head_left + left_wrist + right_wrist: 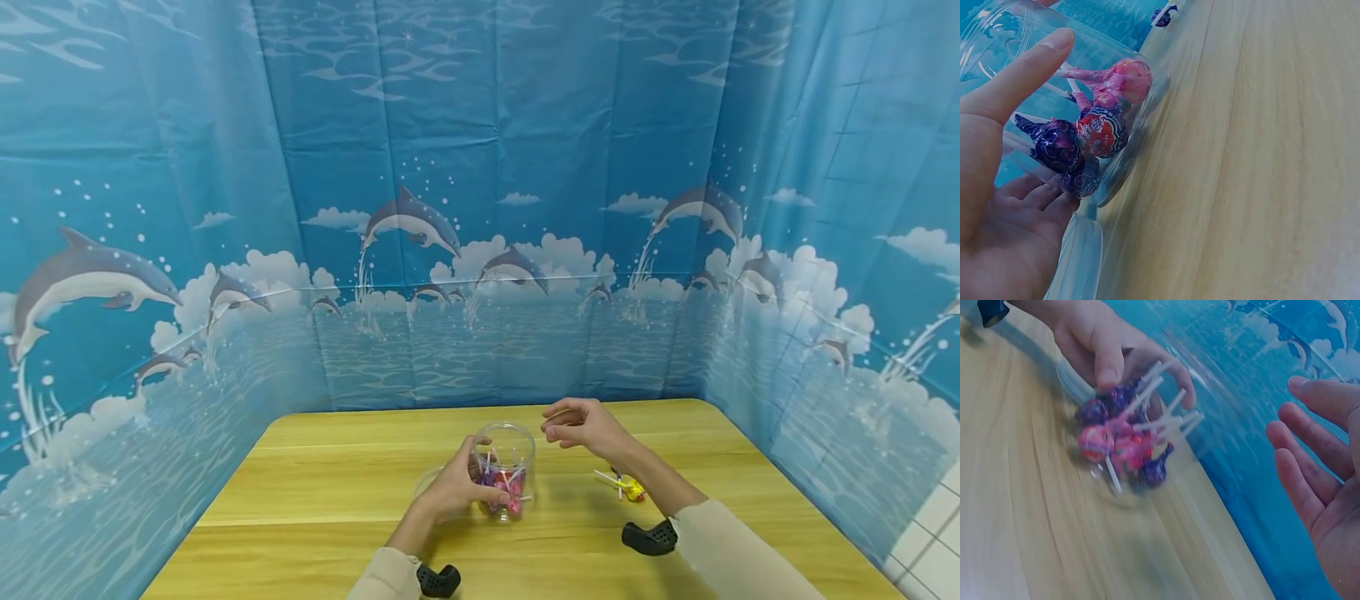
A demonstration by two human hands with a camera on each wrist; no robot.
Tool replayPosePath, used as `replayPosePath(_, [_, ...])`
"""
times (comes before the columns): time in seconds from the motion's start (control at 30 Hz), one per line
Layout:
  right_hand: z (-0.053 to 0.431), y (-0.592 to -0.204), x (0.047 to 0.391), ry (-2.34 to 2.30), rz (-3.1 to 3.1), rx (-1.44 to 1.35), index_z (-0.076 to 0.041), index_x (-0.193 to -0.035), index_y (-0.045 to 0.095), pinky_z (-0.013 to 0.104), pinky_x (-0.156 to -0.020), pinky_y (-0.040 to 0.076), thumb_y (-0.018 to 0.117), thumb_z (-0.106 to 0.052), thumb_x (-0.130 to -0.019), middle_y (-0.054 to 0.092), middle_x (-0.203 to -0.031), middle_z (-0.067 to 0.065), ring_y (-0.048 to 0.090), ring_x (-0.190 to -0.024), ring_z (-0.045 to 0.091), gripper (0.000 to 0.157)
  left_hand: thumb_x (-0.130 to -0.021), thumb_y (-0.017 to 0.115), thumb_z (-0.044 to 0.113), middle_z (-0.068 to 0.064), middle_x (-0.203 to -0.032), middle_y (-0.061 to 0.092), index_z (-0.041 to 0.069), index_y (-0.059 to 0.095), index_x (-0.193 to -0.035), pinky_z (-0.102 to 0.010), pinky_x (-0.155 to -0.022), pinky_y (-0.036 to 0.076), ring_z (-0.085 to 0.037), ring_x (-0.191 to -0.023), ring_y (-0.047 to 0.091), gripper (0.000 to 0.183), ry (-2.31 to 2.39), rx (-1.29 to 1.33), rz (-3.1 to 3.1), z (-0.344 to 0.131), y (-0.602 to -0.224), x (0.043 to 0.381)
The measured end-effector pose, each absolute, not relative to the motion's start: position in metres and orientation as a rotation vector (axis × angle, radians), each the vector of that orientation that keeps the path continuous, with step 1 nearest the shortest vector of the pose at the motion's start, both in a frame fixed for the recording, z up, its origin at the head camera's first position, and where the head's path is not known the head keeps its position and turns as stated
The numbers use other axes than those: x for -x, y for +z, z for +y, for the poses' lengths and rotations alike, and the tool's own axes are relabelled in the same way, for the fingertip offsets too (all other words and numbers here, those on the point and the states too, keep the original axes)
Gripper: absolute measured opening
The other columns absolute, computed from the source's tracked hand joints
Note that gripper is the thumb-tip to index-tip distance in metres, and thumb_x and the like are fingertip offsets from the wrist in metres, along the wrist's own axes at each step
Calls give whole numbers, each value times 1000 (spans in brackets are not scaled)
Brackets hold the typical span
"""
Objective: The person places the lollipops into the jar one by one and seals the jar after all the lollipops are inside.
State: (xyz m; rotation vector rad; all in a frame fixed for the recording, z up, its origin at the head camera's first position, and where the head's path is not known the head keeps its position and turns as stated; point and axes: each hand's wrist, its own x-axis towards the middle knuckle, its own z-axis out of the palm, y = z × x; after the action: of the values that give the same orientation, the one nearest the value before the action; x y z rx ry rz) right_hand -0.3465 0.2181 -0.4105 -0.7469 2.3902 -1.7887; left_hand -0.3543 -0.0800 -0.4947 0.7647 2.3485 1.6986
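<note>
My left hand [452, 485] grips a clear plastic jar [527, 457] from its left side, thumb across the front and fingers round the back. Inside are several wrapped lollipops [513, 493], pink, red and dark purple, gathered at the bottom with white sticks pointing up. In the left wrist view a red-and-purple lollipop [1102, 132] shows through the wall under the thumb. My right hand [588, 427] hovers to the right of the jar's rim, fingers loosely bent and holding nothing. From the right wrist view, those fingers [1310, 437] are apart from the jar.
On the table [315, 483], right of the jar and near my right forearm, lie a yellow-wrapped lollipop [635, 491] and a dark purple one [1161, 16]. A clear round lid [1080, 256] lies by my left hand. A blue dolphin-print curtain [480, 350] surrounds the table's far sides.
</note>
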Motion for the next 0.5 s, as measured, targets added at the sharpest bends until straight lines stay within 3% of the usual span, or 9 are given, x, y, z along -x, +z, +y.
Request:
replayPosePath(0.17, [234, -416, 347, -1764, 2439, 715, 4, -133, 63, 58, -92, 53, 72, -19, -100, 70, -120, 20, 70, -104, 30, 41, -79, 94, 22, -8, -128, 60, 17, 39, -149, -53, -103, 45, -26, -117, 60, 90, 1693, -762, 2352, -80, -494, 353])
replayPosePath(0.5, [264, -424, 344, -1748, 2464, 630, 5, -133, 62, 50, -92, 55, 71, -21, -101, 68, -124, 21, 68, -108, 28, 43, -78, 95, 26, -6, -125, 60, 19, 39, -150, -52, -100, 47, -24, -113, 59, 91, 1669, -754, 2377, -81, -494, 354])
